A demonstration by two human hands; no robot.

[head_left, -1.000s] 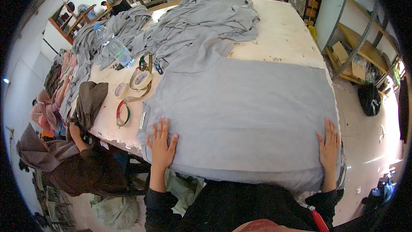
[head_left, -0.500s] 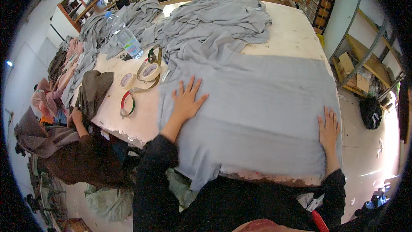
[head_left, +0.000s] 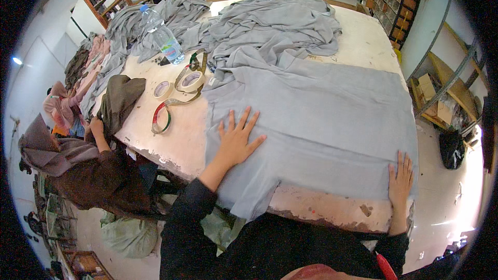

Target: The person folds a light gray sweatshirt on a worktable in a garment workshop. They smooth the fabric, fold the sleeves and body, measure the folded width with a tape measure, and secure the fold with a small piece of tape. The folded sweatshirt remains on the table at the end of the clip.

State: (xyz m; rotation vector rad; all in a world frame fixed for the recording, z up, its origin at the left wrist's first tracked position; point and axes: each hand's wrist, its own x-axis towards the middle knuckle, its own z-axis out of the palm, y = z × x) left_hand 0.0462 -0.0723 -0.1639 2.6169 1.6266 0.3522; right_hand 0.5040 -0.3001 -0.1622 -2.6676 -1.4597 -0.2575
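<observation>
A light grey garment (head_left: 332, 119) lies spread on the worktable (head_left: 332, 207), with a short sleeve (head_left: 254, 194) hanging toward the near edge. My left hand (head_left: 236, 142) rests flat on its left part, fingers spread. At the near right corner of the cloth, my right hand (head_left: 400, 182) lies with fingers stretched out and the wrist over the table's bare near strip. Neither hand grips anything. A few long creases run across the garment between my hands.
Beyond it is a heap of grey cloth (head_left: 275, 18). Left stand a water bottle (head_left: 168, 44), tape rolls (head_left: 191, 81) and a tape measure (head_left: 162, 119). A co-worker (head_left: 98, 171) handles brown cloth (head_left: 123, 98) at the left edge. Shelves (head_left: 441, 88) stand right.
The garment's near edge has shifted away from me, baring more of the table front. My right hand sits lower, closer to the table edge. The whole view has shifted slightly.
</observation>
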